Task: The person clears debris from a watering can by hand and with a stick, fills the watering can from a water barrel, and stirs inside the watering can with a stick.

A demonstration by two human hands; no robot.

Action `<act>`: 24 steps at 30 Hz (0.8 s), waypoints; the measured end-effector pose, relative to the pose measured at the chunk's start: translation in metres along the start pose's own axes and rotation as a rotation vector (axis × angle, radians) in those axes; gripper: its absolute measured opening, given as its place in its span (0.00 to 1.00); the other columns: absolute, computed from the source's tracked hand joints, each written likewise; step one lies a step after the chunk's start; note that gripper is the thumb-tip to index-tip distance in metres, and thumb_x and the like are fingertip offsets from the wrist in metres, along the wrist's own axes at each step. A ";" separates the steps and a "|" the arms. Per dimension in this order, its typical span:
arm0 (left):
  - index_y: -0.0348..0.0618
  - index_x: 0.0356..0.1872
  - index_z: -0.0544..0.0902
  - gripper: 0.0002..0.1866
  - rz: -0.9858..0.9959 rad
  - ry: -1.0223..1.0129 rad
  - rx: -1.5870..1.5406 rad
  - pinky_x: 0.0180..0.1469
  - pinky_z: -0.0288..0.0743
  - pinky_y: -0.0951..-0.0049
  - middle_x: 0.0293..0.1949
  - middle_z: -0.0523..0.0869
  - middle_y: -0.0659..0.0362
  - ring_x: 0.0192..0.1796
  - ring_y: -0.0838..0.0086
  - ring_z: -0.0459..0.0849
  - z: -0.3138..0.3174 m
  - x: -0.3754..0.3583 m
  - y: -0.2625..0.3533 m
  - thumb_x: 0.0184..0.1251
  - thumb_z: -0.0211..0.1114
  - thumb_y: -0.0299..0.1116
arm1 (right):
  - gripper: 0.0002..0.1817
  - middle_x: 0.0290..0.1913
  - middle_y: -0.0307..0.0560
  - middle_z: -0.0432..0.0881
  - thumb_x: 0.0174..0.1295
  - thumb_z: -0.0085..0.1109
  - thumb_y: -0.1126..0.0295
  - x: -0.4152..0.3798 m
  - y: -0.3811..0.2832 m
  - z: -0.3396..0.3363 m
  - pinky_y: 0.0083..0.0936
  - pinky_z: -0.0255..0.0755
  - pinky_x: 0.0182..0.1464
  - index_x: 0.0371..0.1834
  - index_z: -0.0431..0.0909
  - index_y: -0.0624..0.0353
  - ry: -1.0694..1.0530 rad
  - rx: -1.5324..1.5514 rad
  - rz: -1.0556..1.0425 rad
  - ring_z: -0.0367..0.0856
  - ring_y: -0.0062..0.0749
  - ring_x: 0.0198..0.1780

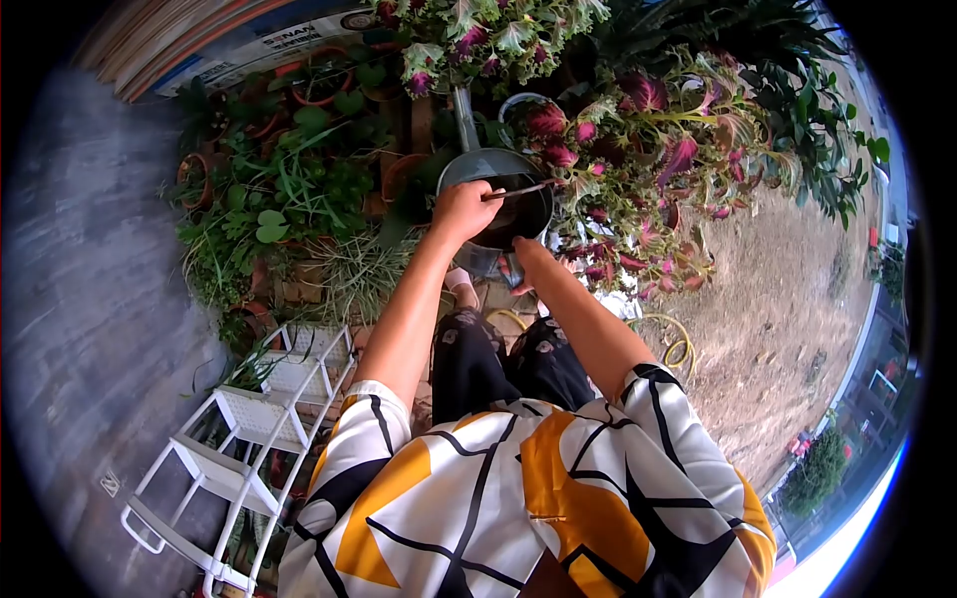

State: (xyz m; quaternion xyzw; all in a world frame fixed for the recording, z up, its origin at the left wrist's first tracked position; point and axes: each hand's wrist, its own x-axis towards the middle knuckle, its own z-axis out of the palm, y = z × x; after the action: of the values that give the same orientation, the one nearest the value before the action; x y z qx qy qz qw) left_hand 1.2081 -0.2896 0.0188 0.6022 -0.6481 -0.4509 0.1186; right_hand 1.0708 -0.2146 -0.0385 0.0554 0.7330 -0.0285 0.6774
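A grey metal watering can (493, 161) is in front of me, with its long spout pointing away toward the plants. My left hand (464, 210) is closed around the thin brown bar handle across the can's top. At the near side, my right hand (531, 264) grips the back handle, with some fingers hidden behind it. The can's dark opening shows between my hands, but I cannot make out how full it is. Just past the spout tip are green and purple coleus leaves (503, 40), and a larger coleus plant (663, 149) spreads close to the can's right side.
Leafy potted plants (289, 179) crowd the left beside a grey wall (90, 239). A white metal step stand (244, 439) stands at lower left. Bare dirt ground (778, 309) lies to the right, with a yellow hose (680, 349) near my legs.
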 end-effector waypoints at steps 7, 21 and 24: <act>0.42 0.25 0.81 0.15 0.019 0.031 -0.010 0.29 0.71 0.65 0.20 0.80 0.50 0.27 0.57 0.80 0.000 0.005 0.000 0.53 0.62 0.44 | 0.20 0.34 0.41 0.79 0.64 0.34 0.53 0.000 -0.003 0.001 0.69 0.61 0.42 0.47 0.68 0.53 -0.017 -0.017 -0.016 0.76 0.35 0.33; 0.42 0.24 0.81 0.14 0.012 0.009 0.012 0.29 0.71 0.65 0.20 0.80 0.51 0.27 0.57 0.80 0.003 0.000 0.000 0.53 0.62 0.44 | 0.16 0.34 0.39 0.80 0.63 0.39 0.55 -0.002 -0.001 -0.001 0.69 0.61 0.43 0.47 0.67 0.51 -0.031 -0.003 0.006 0.76 0.33 0.30; 0.43 0.22 0.80 0.14 -0.036 -0.008 0.062 0.29 0.71 0.64 0.20 0.80 0.51 0.27 0.56 0.80 0.005 -0.014 0.012 0.53 0.62 0.44 | 0.16 0.34 0.39 0.79 0.63 0.39 0.55 0.012 0.010 -0.004 0.68 0.62 0.43 0.48 0.67 0.51 -0.037 -0.004 -0.001 0.76 0.34 0.33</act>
State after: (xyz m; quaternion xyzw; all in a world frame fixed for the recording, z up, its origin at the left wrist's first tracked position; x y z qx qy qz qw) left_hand 1.2000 -0.2768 0.0308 0.6152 -0.6514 -0.4350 0.0889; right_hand 1.0670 -0.2037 -0.0499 0.0532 0.7206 -0.0284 0.6908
